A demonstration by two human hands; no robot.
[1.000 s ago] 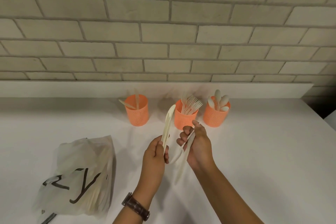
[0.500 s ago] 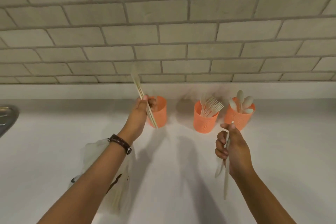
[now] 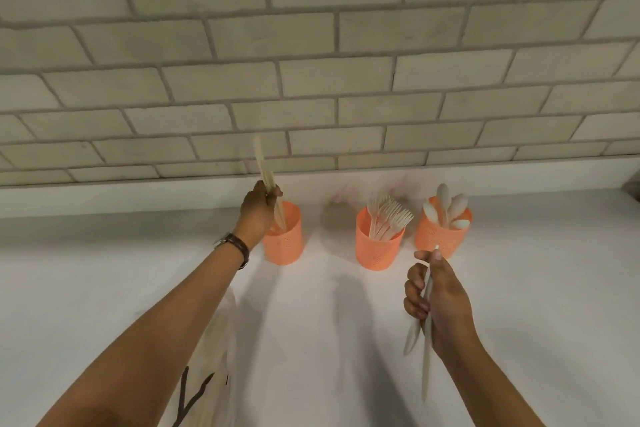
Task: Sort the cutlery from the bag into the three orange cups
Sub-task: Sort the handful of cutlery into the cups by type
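Three orange cups stand in a row near the wall. My left hand (image 3: 258, 210) grips pale knives (image 3: 264, 170) upright, their lower ends inside the left cup (image 3: 284, 239). Several forks fill the middle cup (image 3: 379, 250), and spoons stand in the right cup (image 3: 443, 236). In front of the right cup, my right hand (image 3: 438, 295) holds two or three pale cutlery pieces (image 3: 426, 350) that point down toward me. The translucent bag (image 3: 207, 374) with black lettering lies at the lower left, mostly hidden under my left forearm.
The white counter (image 3: 346, 340) runs back to a low ledge beneath a grey brick wall (image 3: 311, 80). A dark edge shows at the far right (image 3: 633, 184).
My left hand has lowered the knives so that their ends sit inside the left cup. My right hand has stayed in front of the right cup with its cutlery.
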